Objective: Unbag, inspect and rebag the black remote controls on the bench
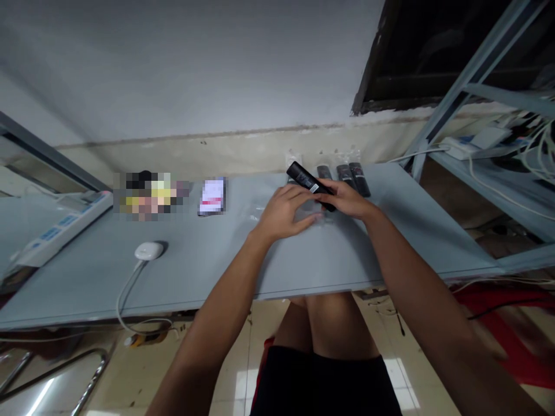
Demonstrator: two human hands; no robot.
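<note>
Black shorts point(323, 387) and bare knees point(323, 318) sit closest, just below the front edge of a grey worktop point(416, 242), with both forearms reaching out over it. The hands meet near the back of the worktop. The right hand point(347, 199) holds a black remote control point(309, 180) with a white label, its fingers point(332, 195) pinching the remote's lower end while the upper end tilts toward the wall point(195, 69). The left hand point(284, 215) lies just beside the remote, its fingers point(306, 215) straight and pressed together over a clear plastic bag point(303, 208); I cannot tell whether they are pinching the bag.

Just past the hands, three more dark remotes point(344, 176) in plastic bags lie side by side near the wall. Farther left on the worktop are a small printed card point(212, 196), a patch of items too blurred to make out point(150, 196), a white computer mouse point(148, 251) with a white cable point(125, 300) running over the front edge, and a white power strip point(60, 231). On the right, a metal shelf point(477, 190) carries a second power strip point(470, 144) and a tangle of white cables point(535, 144).
</note>
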